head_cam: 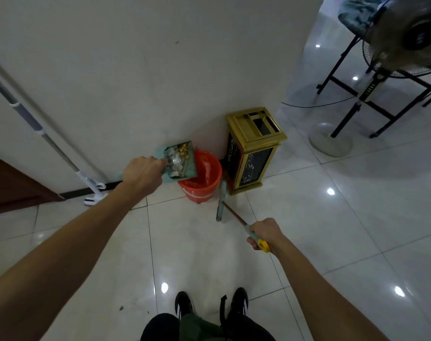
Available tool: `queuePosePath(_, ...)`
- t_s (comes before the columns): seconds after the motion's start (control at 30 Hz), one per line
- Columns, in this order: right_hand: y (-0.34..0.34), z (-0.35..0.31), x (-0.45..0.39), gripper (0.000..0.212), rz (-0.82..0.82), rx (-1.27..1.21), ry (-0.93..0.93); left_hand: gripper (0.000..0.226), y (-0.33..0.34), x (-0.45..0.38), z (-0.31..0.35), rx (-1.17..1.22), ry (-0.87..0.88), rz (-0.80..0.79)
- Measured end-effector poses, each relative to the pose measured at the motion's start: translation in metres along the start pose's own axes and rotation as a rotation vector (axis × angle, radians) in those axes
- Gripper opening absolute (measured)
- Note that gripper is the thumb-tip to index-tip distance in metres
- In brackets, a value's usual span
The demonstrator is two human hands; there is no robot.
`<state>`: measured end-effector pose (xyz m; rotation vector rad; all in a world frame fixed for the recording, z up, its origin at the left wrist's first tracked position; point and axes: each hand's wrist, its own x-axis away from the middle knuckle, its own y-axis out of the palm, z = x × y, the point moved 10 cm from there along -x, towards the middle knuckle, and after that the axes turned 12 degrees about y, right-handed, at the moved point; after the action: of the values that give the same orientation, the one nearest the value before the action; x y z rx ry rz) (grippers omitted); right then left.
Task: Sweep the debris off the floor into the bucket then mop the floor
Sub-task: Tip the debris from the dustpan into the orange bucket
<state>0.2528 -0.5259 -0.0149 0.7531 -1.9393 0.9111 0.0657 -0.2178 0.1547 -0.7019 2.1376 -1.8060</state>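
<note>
My left hand [141,174] grips a teal dustpan [182,166] and holds it up, tilted over the left rim of an orange bucket [204,187] that stands by the wall. White and yellow debris [177,156] lies in the pan. My right hand [264,233] is closed on the teal and yellow grip of a broom [234,216]; its brown shaft runs to a teal head [221,201] resting on the floor just right of the bucket. A white mop [49,143] leans against the wall at the left.
A gold and black bin [255,148] stands right of the bucket. A pedestal fan [332,140] with a black cable and a black folding frame [371,94] are at the upper right. A brown door [10,190] is at the left. Glossy white tiles [197,254] cover the floor.
</note>
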Motion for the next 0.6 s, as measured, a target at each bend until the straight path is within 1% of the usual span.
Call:
queuePosePath(0.1,-0.007,0.003,-0.006,0.019,-0.002,0.015,0.007,0.027,0.003,-0.008,0.016,-0.04,0.033,-0.048)
queuePosePath(0.33,-0.017,0.016,-0.015,0.019,-0.011,0.001,0.033,0.03,0.005,-0.02,0.036,-0.111,0.089,-0.043)
queuePosePath(0.5,-0.021,0.024,-0.02,0.02,-0.021,0.0,0.043,0.022,0.019,-0.022,0.055,-0.093,0.103,-0.073)
queuePosePath(0.6,-0.022,0.027,-0.022,0.019,-0.025,0.004,0.044,0.022,0.027,-0.021,0.067,-0.099,0.144,-0.084)
